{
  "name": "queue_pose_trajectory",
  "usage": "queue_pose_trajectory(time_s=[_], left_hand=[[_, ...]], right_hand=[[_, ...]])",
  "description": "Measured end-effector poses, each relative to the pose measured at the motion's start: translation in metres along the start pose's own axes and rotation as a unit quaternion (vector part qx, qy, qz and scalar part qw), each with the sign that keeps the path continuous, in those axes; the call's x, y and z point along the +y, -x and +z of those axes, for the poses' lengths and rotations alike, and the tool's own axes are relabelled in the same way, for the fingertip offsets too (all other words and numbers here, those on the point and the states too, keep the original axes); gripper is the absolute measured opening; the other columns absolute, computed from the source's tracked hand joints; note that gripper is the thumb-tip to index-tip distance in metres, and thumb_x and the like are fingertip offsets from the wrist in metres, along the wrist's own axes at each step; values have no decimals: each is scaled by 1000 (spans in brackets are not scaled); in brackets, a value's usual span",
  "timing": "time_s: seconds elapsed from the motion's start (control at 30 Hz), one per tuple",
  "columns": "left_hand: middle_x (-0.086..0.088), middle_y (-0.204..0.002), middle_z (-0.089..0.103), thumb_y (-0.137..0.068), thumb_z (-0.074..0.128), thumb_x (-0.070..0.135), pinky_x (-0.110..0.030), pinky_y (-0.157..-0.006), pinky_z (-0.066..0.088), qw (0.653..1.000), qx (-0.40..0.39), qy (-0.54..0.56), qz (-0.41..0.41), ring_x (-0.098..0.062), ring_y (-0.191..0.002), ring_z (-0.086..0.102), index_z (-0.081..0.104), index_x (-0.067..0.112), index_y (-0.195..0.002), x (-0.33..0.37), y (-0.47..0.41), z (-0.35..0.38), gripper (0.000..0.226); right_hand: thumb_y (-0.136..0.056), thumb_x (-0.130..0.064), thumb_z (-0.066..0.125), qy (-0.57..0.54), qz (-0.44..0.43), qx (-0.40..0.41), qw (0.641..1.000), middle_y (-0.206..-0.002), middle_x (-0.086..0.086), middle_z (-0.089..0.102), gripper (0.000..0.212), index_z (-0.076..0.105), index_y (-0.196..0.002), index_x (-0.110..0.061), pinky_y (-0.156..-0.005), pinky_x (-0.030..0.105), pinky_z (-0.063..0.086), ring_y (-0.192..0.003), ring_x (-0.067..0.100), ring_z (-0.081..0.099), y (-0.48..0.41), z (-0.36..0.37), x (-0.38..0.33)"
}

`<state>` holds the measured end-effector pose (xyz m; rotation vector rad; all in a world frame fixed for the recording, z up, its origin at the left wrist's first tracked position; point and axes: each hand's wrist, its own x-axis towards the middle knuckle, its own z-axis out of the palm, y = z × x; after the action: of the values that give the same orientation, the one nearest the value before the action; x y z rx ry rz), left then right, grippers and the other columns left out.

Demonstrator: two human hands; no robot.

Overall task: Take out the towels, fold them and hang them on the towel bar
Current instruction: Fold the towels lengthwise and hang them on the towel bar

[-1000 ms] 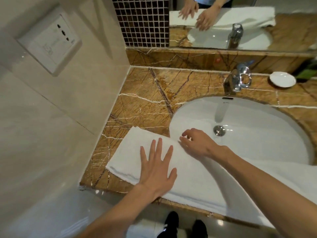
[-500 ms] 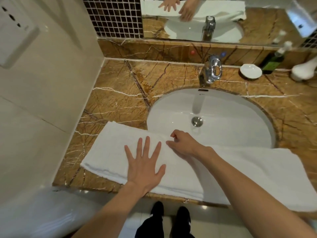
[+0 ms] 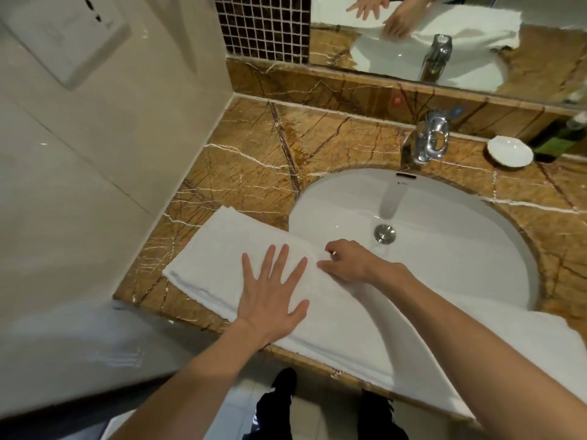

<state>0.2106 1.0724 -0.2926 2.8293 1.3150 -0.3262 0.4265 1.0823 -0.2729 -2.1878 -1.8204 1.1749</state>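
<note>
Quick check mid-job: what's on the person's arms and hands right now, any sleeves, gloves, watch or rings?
Nothing worn shows. The left hand and right hand have no gloves, and I see no rings. The left forearm and right forearm are uncovered from the wrist to the frame edge: no sleeve cuffs, watch or bands.
</note>
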Motion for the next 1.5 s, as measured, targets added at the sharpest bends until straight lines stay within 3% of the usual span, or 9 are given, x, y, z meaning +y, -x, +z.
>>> queue_pose_trajectory(time_s=[0.2, 0.4, 0.53, 0.83, 0.97, 1.07, 1.17, 1.27, 1.5], left_hand=[[-9, -157, -19, -86, 10, 61, -65, -108, -8, 999, -20, -36, -8, -31, -143, -20, -14, 32, -148, 5, 6, -10, 73], [-10, -156, -21, -84, 7, 58, -60, -111, -6, 998, -30, -50, -19, -31, -144, -19, -18, 31, -145, 9, 7, -16, 72], [-11, -159, -4, -83, 14, 56, -62, -111, 2, 999, -21, -26, -17, -32, -146, -6, 8, 27, -152, 10, 7, -17, 75], [-11, -159, -9, -88, 21, 54, -60, -112, -3, 998, -28, -38, -31, -30, -146, -9, -6, 30, -150, 11, 8, -11, 72], [-15, -159, -2, -88, 19, 52, -56, -115, -2, 994, -28, -17, -100, -30, -146, -4, -3, 28, -151, 23, 14, -15, 71], [-16, -159, 0, -93, 19, 50, -54, -115, -1, 980, -35, 22, -197, -32, -146, -3, -2, 26, -151, 44, 22, -17, 66], [-15, -159, -3, -98, 24, 40, -49, -116, -5, 937, -30, 128, -324, -31, -146, -7, 1, 25, -151, 78, 23, -23, 60], [-12, -159, -7, -99, 32, 33, -46, -116, -5, 873, 1, 235, -427, -28, -145, -11, 7, 28, -151, 111, 17, -30, 58], [-5, -151, 3, -95, 48, 14, -35, -109, 28, 656, 122, 431, -608, -24, -134, 19, 31, 24, -140, 150, 9, -52, 50]], right_hand=[[-96, -35, 43, 110, -81, -10, 991, -86, 11, 58, 22, 38, -88, -15, -60, 35, 33, -71, 28, 49, 15, 6, -3], [-100, -30, 36, 91, -135, 23, 986, -80, 9, 54, 18, 34, -92, -13, -57, 35, 32, -65, 27, 45, 30, 10, 2], [-100, -27, 34, 101, -149, 22, 983, -87, 10, 59, 17, 38, -99, -11, -59, 35, 36, -69, 27, 51, 30, 12, 3], [-94, -17, 43, 180, -102, 61, 977, -101, 9, 57, 19, 40, -112, -11, -63, 34, 39, -77, 27, 56, 37, 26, -10], [-87, -10, 54, 203, -77, 56, 975, -120, 17, 42, 31, 41, -115, -8, -61, 35, 37, -72, 28, 49, 40, 22, -19], [-90, -13, 49, 177, -78, 42, 980, -113, 16, 48, 24, 42, -112, -7, -66, 35, 39, -87, 34, 57, 37, 14, -20], [-94, -20, 42, 120, -88, 23, 989, -104, 15, 57, 16, 41, -104, -7, -70, 35, 42, -91, 35, 57, 30, 6, -16], [-98, -34, 42, 42, -91, -8, 995, -103, 17, 59, 28, 43, -103, -6, -76, 39, 45, -93, 36, 57, 24, 0, -9], [-92, -41, 48, -10, -128, -84, 988, -92, 2, 57, 31, 51, -96, -10, -65, 31, 37, -84, 23, 55, 10, -12, 8]])
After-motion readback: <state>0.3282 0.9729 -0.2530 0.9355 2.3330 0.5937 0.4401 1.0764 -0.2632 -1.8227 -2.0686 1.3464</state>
